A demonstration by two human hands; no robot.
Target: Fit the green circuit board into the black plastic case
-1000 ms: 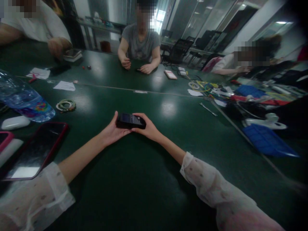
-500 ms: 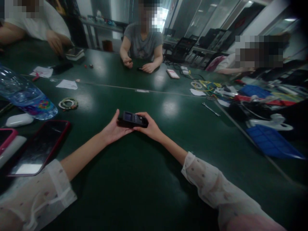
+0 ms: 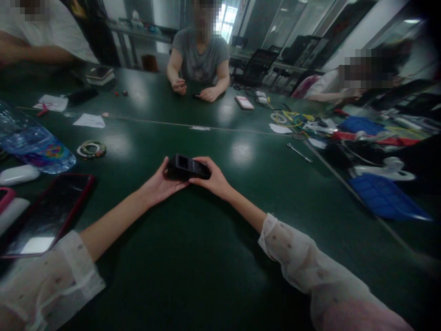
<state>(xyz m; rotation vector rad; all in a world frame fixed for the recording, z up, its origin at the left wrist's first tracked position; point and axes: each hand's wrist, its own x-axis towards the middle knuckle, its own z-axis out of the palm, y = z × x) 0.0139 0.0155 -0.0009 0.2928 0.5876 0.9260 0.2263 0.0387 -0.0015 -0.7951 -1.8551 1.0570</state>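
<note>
A small black device (image 3: 189, 167) with a dark screen and a row of small buttons is held between my two hands over the green table (image 3: 193, 257). My left hand (image 3: 159, 186) supports it from below and the left, palm up, with the thumb raised beside its left end. My right hand (image 3: 215, 179) grips its right end between thumb and fingers. The device's underside is hidden by my left fingers.
On the left lie a water bottle (image 3: 37, 142), bracelets (image 3: 91, 149), a red-edged phone (image 3: 51, 211) and a white case (image 3: 19, 174). At right are a wrench (image 3: 299, 152), a blue tray (image 3: 386, 195) and tangled cables (image 3: 292, 120). Several people sit around the table.
The device is tilted slightly more, showing more of its left end. The view has shifted a little, and the hand of the person at upper left has drawn back from the stacked boxes.
</note>
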